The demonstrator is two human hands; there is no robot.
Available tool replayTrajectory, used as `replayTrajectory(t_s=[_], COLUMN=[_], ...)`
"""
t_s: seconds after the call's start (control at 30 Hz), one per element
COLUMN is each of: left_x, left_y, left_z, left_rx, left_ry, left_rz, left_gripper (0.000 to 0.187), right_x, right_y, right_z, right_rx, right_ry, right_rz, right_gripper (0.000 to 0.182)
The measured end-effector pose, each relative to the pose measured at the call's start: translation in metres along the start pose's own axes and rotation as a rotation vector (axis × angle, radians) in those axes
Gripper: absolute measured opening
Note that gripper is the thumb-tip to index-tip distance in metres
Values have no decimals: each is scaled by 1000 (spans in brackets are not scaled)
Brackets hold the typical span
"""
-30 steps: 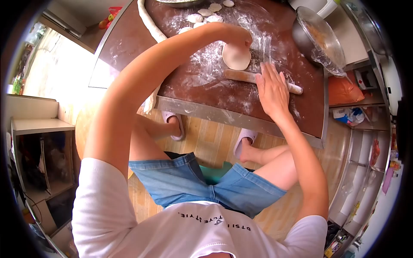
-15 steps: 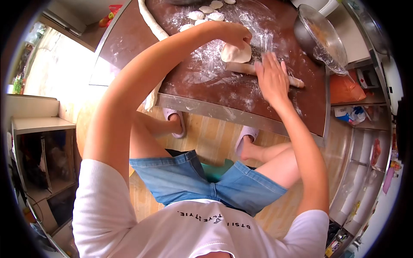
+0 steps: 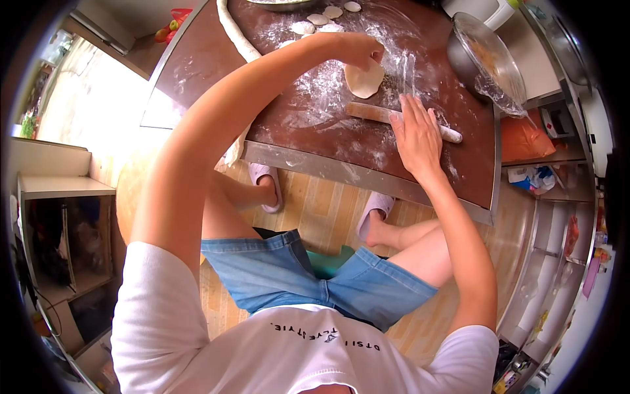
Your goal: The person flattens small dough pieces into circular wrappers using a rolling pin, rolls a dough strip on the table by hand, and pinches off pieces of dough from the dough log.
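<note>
Because flour (image 3: 318, 85) dusts much of the brown table (image 3: 197, 72), the surface should resist sticking. The rolling pin (image 3: 369, 111) lies just on the near side of the dough round (image 3: 365, 82); the right hand (image 3: 418, 136) rests flat across it, fingers extended rather than wrapped, and light, even palm pressure would suit. The left hand (image 3: 359, 51) pinches the round's far edge, where small turns between strokes would likely keep it circular. Smaller dough discs (image 3: 303, 27) lie beyond.
</note>
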State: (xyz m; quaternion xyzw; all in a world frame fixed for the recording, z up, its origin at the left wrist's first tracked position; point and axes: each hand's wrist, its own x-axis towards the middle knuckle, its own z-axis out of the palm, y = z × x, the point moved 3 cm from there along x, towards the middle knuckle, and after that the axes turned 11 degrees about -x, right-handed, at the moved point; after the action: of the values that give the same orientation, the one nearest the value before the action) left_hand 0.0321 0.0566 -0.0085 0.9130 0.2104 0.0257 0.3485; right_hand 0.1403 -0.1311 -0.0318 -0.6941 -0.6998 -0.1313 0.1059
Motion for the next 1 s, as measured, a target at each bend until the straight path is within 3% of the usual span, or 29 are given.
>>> replayTrajectory(t_s=[0.17, 0.3, 0.5, 0.6, 0.7, 0.83, 0.87, 1.0], left_x=[-7, -6, -6, -4, 0, 5, 5, 4], left_y=[6, 13, 3, -3, 4, -1, 4, -2], left_z=[7, 8, 10, 8, 6, 14, 14, 4], left_rx=[70, 5, -62, -56, 51, 74, 95, -74], left_ry=[49, 67, -27, 3, 0, 4, -76, -83], left_rz=[109, -4, 127, 163, -12, 38, 43, 0], left_gripper=[31, 28, 21, 22, 24, 27, 27, 26], right_x=[10, 8, 11, 51, 98, 61, 40, -7], right_y=[0, -1, 0, 9, 27, 15, 11, -3], right_z=[9, 7, 11, 27, 46, 34, 26, -5], right_rx=[-41, -35, -31, -97, -81, -63, -42, 41], right_ry=[3, 5, 2, -22, -6, -26, -16, -17], right_rz=[25, 39, 49, 98, 157, 82, 45, 2], right_gripper=[52, 52, 52, 52, 53, 53, 53, 49])
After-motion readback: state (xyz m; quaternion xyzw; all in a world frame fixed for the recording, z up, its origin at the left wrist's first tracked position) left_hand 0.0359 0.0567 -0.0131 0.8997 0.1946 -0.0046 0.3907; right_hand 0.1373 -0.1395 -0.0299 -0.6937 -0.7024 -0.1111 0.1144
